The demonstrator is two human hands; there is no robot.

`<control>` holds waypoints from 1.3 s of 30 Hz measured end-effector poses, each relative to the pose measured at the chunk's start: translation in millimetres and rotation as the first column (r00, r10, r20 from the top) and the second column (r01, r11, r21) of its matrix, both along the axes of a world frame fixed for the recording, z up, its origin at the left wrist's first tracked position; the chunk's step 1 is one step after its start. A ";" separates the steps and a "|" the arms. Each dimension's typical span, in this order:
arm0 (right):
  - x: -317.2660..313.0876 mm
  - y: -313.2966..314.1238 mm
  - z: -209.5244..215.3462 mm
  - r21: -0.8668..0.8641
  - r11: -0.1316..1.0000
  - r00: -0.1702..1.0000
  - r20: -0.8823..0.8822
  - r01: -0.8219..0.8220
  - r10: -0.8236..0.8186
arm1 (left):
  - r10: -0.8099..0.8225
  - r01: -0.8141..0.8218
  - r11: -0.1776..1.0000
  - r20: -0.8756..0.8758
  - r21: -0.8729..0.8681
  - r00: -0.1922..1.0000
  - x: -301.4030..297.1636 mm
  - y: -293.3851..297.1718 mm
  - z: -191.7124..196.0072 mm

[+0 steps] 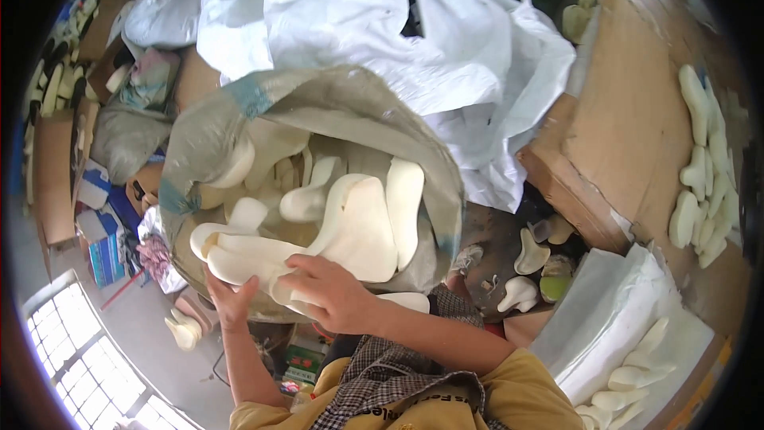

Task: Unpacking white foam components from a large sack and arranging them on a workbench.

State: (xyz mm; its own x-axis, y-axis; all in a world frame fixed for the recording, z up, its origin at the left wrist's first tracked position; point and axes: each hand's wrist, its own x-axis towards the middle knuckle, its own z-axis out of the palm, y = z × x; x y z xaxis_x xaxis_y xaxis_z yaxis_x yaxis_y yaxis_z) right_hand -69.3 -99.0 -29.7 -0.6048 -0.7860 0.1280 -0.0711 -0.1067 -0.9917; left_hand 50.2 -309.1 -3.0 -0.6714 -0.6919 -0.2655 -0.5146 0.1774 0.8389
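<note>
My left hand [231, 300] spreads beneath a smooth cream, elongated moulded piece [251, 257], whether gripping I can't tell; my right hand [338, 296] grips its other end, probably to steady it over the open grey plastic sack [398, 115] where similar pieces [360, 227] lie together. Ahead lies crumpled white sheeting [342, 24]; rightward, a brown worktop [625, 127]; lower left, a paned window [87, 350].
</note>
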 end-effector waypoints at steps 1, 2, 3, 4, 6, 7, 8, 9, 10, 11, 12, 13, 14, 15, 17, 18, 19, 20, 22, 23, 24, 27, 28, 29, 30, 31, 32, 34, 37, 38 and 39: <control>-3.1 2.2 14.6 -0.055 0.998 0.999 -0.006 0.032 -0.033 | -0.028 0.028 1.000 -0.028 -0.008 0.999 -8.2 -0.2 17.3; -7.8 6.2 24.0 -0.103 0.992 0.997 -0.016 0.073 -0.075 | -0.098 0.095 0.994 -0.055 -0.044 0.994 -20.5 0.3 26.5; -12.1 12.6 35.1 -0.101 0.988 0.992 -0.048 0.114 -0.119 | -0.172 0.166 0.983 -0.082 -0.079 0.982 -32.9 0.2 32.6; -11.8 19.4 48.3 -0.130 0.980 0.984 -0.081 0.148 -0.160 | -0.192 0.181 0.978 -0.107 -0.105 0.976 -35.4 -7.5 31.1; -14.8 45.6 78.6 -0.169 0.952 0.956 -0.106 0.255 -0.275 | -0.312 0.302 0.950 -0.158 -0.084 0.937 -63.9 3.8 45.0; -16.6 58.6 89.7 -0.173 0.932 0.934 -0.110 0.318 -0.339 | -0.325 0.309 0.946 -0.260 -0.100 0.909 -75.9 14.9 43.9; -18.3 73.9 100.1 -0.182 0.904 0.905 -0.115 0.387 -0.410 | -0.366 0.333 0.909 -0.097 -0.252 0.926 -85.7 17.3 46.8; -20.3 92.7 111.1 -0.181 0.866 0.862 -0.128 0.467 -0.491 | -0.390 0.379 0.839 0.054 -0.391 0.919 -101.7 20.7 51.7; -21.8 109.7 127.5 -0.192 0.829 0.813 -0.171 0.526 -0.556 | -0.542 0.480 0.817 -0.142 -0.320 0.828 -123.2 29.5 60.7; -21.2 126.6 140.3 -0.205 0.788 0.758 -0.217 0.580 -0.614 | -0.637 0.584 0.771 -0.340 -0.256 0.692 -149.9 49.6 73.3; -18.3 139.8 142.7 -0.234 0.734 0.674 -0.291 0.638 -0.679 | -0.653 0.657 0.737 -0.420 -0.159 0.631 -180.3 84.5 91.4; -15.5 177.4 172.9 -0.252 0.711 0.643 -0.304 0.657 -0.703 | -0.651 0.718 0.693 -0.489 -0.069 0.581 -201.8 117.7 103.1; -6.5 210.5 187.8 -0.245 0.634 0.548 -0.339 0.734 -0.765 | -0.632 0.760 0.650 -0.566 -0.016 0.529 -221.9 158.8 104.7; 4.6 242.9 200.7 -0.246 0.559 0.456 -0.372 0.792 -0.809 | -0.736 0.862 0.504 -0.549 -0.054 0.396 -246.3 202.1 107.7; 34.1 300.5 226.7 -0.254 0.398 0.274 -0.410 0.881 -0.870 | -0.900 0.963 0.217 -0.416 -0.158 0.135 -281.7 298.5 130.5; 53.0 330.8 238.7 -0.247 0.267 0.147 -0.418 0.931 -0.897 | -0.952 0.978 0.073 -0.305 -0.196 0.010 -289.5 361.9 139.3; 75.6 361.2 259.6 -0.182 0.193 0.092 -0.451 0.964 -0.888 | -0.886 0.995 -0.021 -0.459 -0.100 -0.065 -285.1 431.3 146.8; 97.4 383.3 270.3 -0.138 0.102 0.026 -0.469 0.985 -0.883 | -0.779 0.980 -0.193 -0.598 -0.056 -0.187 -271.0 496.8 160.8; 140.0 428.7 278.0 -0.091 -0.124 -0.153 -0.510 0.988 -0.847 | -0.586 0.833 -0.552 -0.689 -0.047 -0.427 -235.2 639.0 185.4; 150.7 445.4 272.6 -0.107 -0.220 -0.244 -0.505 0.970 -0.828 | -0.528 0.707 -0.705 -0.703 0.050 -0.477 -223.0 690.6 194.3; 151.6 460.5 261.4 -0.135 -0.339 -0.362 -0.460 0.931 -0.811 | -0.597 0.685 -0.701 -0.691 0.200 -0.408 -216.5 728.1 189.0; 160.0 539.6 177.1 0.014 -0.551 -0.549 -0.073 0.834 -0.833 | -0.756 0.779 -0.592 -0.477 0.208 -0.448 -188.3 839.3 126.0; 157.8 550.8 164.8 -0.009 -0.541 -0.540 -0.058 0.841 -0.839 | -0.835 0.843 -0.517 -0.308 0.151 -0.457 -200.3 855.2 102.4; 164.4 565.3 150.8 -0.039 -0.522 -0.524 -0.080 0.852 -0.848 | -0.826 0.837 -0.529 -0.311 0.141 -0.470 -191.1 874.2 91.8; 167.2 577.5 144.6 -0.070 -0.501 -0.506 -0.100 0.863 -0.857 | -0.897 0.918 -0.376 -0.298 0.125 -0.327 -180.7 887.1 83.7; 168.9 582.5 151.9 -0.073 -0.507 -0.513 -0.094 0.859 -0.853 | -0.945 0.972 -0.206 -0.281 0.113 -0.168 -171.6 894.0 77.5; 180.1 585.8 168.4 -0.055 -0.452 -0.452 0.009 0.890 -0.892 | -0.932 0.946 -0.322 -0.183 0.027 -0.312 -152.3 899.5 88.0; 183.1 590.6 196.6 -0.129 -0.385 -0.364 0.159 0.914 -0.918 | -0.949 0.957 -0.291 -0.125 -0.012 -0.290 -163.4 903.4 82.9; 204.7 614.8 242.3 -0.100 -0.319 -0.304 0.142 0.943 -0.942 | -0.987 0.989 -0.147 -0.063 0.024 -0.146 -201.0 896.7 59.6; 224.3 635.5 259.7 -0.114 -0.332 -0.319 0.116 0.936 -0.941 | -0.983 0.984 -0.175 -0.071 0.047 -0.171 -203.1 897.1 55.7; 247.8 664.5 272.9 -0.119 -0.308 -0.293 0.123 0.944 -0.948 | -0.979 0.978 -0.195 -0.077 0.070 -0.190 -206.2 895.7 52.8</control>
